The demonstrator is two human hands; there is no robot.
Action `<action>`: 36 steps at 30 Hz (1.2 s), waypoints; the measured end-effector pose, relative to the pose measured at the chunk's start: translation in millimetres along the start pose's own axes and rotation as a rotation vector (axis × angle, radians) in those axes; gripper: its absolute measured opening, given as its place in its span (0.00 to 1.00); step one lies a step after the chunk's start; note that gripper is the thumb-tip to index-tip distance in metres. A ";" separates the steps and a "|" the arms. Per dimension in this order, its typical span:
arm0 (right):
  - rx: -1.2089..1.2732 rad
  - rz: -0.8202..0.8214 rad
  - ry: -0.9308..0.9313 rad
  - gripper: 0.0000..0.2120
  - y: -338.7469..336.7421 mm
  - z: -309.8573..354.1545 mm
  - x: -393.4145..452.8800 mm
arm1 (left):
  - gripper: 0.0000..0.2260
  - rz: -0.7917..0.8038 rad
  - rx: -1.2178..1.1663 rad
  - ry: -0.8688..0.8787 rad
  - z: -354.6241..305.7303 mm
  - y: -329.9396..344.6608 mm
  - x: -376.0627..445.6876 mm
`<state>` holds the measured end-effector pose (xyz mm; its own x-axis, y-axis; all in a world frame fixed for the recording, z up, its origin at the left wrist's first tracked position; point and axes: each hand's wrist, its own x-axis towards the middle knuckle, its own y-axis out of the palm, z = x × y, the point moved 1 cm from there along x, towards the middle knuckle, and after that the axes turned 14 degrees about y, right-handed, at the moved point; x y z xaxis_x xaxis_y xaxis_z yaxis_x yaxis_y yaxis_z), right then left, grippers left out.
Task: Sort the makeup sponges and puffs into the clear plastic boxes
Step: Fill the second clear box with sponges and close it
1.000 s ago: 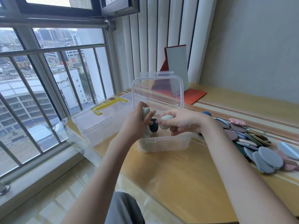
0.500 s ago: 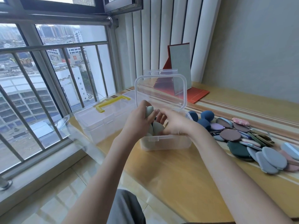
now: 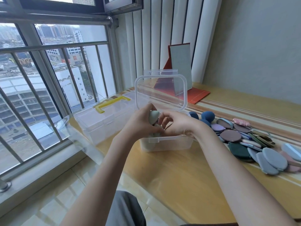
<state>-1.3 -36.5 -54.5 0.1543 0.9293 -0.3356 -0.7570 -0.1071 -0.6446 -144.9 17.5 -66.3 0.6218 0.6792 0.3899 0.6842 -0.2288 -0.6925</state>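
Nearest the camera, grey trousers (image 3: 125,209) show at the lower edge and two bare forearms reach forward over the wooden bench (image 3: 179,176). The left hand (image 3: 138,124) grips a pale green egg-shaped makeup sponge (image 3: 153,117), fingers curled round it, above the small clear plastic box (image 3: 166,144). The right hand (image 3: 177,123) meets it over the same box with its fingers bent toward the sponge; whether they pinch anything I cannot tell, since the fingertips are hidden behind the left hand. A second pale sponge seems to lie low inside the box, under the left hand. The box's clear hinged lid (image 3: 161,92) stands upright behind the hands.

To the right lies a heap of flat makeup puffs (image 3: 254,144) in grey-blue, mauve, dark green and pink, with dark blue round sponges (image 3: 207,115) at its far end, just beside the box. To the left stands a larger clear plastic case with a yellow handle (image 3: 112,104), lid closed. Farther back, a red folding mirror (image 3: 180,74) stands against the white vertical blinds (image 3: 162,38).
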 end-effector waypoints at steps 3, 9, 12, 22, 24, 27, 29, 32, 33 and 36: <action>0.007 0.011 0.022 0.14 -1.5 0.5 -0.5 | 0.24 0.024 0.028 0.004 -1.8 -1.2 0.7; 0.182 0.013 -0.038 0.08 -12.9 10.5 -8.5 | 0.21 0.025 0.027 0.006 0.3 -1.6 0.3; 0.228 0.071 -0.018 0.14 -4.2 14.2 -8.5 | 0.21 0.022 0.042 0.014 -0.7 -0.5 0.8; 0.272 0.063 -0.003 0.08 -25.7 8.4 -18.8 | 0.20 0.054 -0.017 -0.002 1.2 0.1 1.8; 0.033 0.119 0.015 0.11 -23.7 6.5 -21.0 | 0.15 0.056 0.019 0.026 3.2 1.1 2.2; -0.091 0.141 0.009 0.14 -16.4 9.5 -18.6 | 0.09 0.060 0.070 0.059 3.5 0.7 2.1; -0.132 0.184 0.009 0.14 -14.9 10.6 -18.1 | 0.07 0.066 0.067 0.066 2.0 0.2 1.2; -0.228 0.128 -0.010 0.14 -14.6 8.6 -16.8 | 0.08 0.059 0.016 0.072 0.7 0.0 0.8; -0.243 0.103 -0.015 0.15 -13.1 8.7 -16.2 | 0.09 0.060 0.012 0.073 1.0 0.0 1.1; -0.219 0.095 -0.027 0.12 -6.4 11.6 -14.8 | 0.09 0.054 0.038 0.079 3.4 1.4 1.6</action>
<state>-6.0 -45.5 -37.4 0.0695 0.9201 -0.3855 -0.6113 -0.2661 -0.7453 -144.2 20.6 -68.7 0.6866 0.6089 0.3972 0.6350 -0.2362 -0.7355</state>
